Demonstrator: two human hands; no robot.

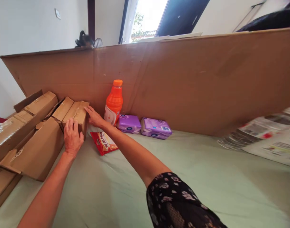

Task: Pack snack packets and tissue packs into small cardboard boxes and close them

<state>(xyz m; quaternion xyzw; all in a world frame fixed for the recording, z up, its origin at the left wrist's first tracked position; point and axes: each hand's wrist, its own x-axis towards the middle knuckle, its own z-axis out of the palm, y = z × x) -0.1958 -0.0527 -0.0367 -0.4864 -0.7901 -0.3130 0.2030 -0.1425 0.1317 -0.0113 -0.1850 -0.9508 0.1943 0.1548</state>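
My left hand point(72, 136) lies flat, fingers stretched out, on the near side of a small cardboard box point(76, 114). My right hand point(94, 116) rests against the same box's right end, fingers extended along its edge. The box stands on a pale green sheet point(187, 177) among other brown boxes. Just right of my right hand stands an orange drink bottle point(114, 102), upright, with an orange cap. A red snack packet point(104, 142) lies flat under my right forearm. Two purple soft packs point(129, 123) point(156, 128) lie side by side beyond the bottle.
Several larger cardboard boxes point(23, 126) are stacked at the left. A tall cardboard sheet point(182, 82) stands upright along the back. Folded newspapers point(265, 136) lie at the right. Behind the cardboard are a window and a dark door.
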